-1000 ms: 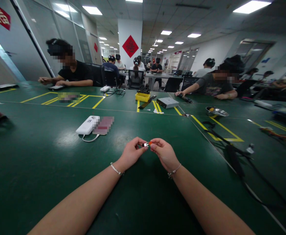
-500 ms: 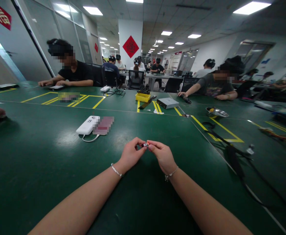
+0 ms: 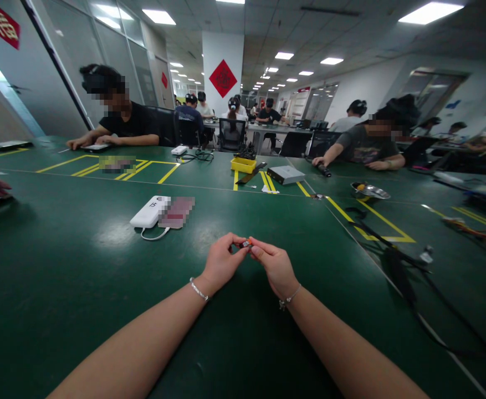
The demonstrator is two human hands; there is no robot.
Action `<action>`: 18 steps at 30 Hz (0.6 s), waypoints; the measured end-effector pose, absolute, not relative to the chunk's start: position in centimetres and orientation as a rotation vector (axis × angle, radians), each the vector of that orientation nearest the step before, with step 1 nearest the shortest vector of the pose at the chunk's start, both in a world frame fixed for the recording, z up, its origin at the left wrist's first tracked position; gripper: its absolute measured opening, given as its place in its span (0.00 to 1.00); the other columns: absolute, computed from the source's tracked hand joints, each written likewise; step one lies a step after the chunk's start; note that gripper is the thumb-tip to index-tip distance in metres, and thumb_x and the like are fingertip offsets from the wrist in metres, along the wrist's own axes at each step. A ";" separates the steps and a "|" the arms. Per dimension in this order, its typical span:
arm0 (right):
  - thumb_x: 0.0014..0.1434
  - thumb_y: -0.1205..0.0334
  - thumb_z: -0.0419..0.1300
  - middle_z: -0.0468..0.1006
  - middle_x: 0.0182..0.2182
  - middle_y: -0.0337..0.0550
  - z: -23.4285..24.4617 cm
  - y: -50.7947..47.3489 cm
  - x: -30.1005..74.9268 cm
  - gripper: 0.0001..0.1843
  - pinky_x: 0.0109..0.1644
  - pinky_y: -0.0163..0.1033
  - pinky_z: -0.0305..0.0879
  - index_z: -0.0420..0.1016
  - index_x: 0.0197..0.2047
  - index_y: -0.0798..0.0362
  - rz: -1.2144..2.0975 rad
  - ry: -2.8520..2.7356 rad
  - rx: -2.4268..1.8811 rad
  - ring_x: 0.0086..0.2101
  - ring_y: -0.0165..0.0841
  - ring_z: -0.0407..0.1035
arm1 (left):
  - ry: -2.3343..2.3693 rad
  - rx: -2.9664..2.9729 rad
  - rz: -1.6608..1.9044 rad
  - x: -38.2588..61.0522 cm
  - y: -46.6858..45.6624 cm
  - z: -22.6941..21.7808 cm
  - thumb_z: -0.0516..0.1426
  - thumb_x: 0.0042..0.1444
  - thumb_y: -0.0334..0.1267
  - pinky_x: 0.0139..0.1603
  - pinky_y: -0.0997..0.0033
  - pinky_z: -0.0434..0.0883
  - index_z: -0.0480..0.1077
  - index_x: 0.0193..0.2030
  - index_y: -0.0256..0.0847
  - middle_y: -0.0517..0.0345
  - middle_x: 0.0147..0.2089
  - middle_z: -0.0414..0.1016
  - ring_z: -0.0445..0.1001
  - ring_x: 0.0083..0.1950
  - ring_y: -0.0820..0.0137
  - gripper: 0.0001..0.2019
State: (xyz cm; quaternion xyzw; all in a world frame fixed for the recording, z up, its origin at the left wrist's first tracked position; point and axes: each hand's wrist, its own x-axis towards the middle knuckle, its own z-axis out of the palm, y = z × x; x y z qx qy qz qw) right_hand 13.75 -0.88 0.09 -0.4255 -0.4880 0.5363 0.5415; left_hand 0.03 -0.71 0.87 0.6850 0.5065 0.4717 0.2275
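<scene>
Both hands were observed pinching one small metal-and-orange piece (image 3: 246, 244): the left hand (image 3: 224, 259) between thumb and fingertips at its dark end, the right hand (image 3: 276, 267) likewise at the orange end. It sits in front of the person, raised off the green table (image 3: 101, 310). The two-sided grip presumably steadies so small an item; fingers hide much of it, so I cannot tell whether it is one part or two.

Beyond the left hand lies a white power bank (image 3: 148, 212), its short cable (image 3: 155, 238) looping towards a blurred flat item (image 3: 177, 213) beside it; the cable's reach likely explains their closeness. Farther out stand a yellow tray (image 3: 243, 165), holding dark items, and a grey box (image 3: 286, 175).
</scene>
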 end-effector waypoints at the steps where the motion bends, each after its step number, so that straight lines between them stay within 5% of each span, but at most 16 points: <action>1: 0.44 0.59 0.62 0.76 0.40 0.45 0.1 -0.9 13.8 0.16 0.47 0.44 0.61 0.75 0.39 0.51 1.262 -1.172 -1.017 0.40 0.35 0.68 | 1.397 1.890 1.293 0.0 -0.7 0.9 0.55 0.48 0.38 0.28 0.76 0.62 0.69 0.33 0.40 0.62 0.29 0.70 0.64 0.27 0.76 0.06; 13: 0.40 0.60 0.63 0.77 0.28 0.43 0.7 0.0 14.2 0.12 0.41 0.40 0.63 0.74 0.30 0.55 1.175 -1.204 -1.122 0.32 0.33 0.70 | 1.280 2.008 1.121 0.4 -0.2 0.1 0.56 0.46 0.34 0.35 0.74 0.65 0.63 0.37 0.42 0.62 0.33 0.71 0.69 0.35 0.74 0.10; 18: 0.42 0.58 0.59 0.76 0.29 0.44 1.7 2.6 20.9 0.14 0.38 0.38 0.62 0.73 0.33 0.55 0.760 -1.238 -1.446 0.32 0.33 0.68 | 1.332 1.972 1.119 -0.1 0.2 -0.2 0.53 0.48 0.31 0.41 0.71 0.66 0.61 0.41 0.42 0.61 0.36 0.73 0.71 0.38 0.73 0.11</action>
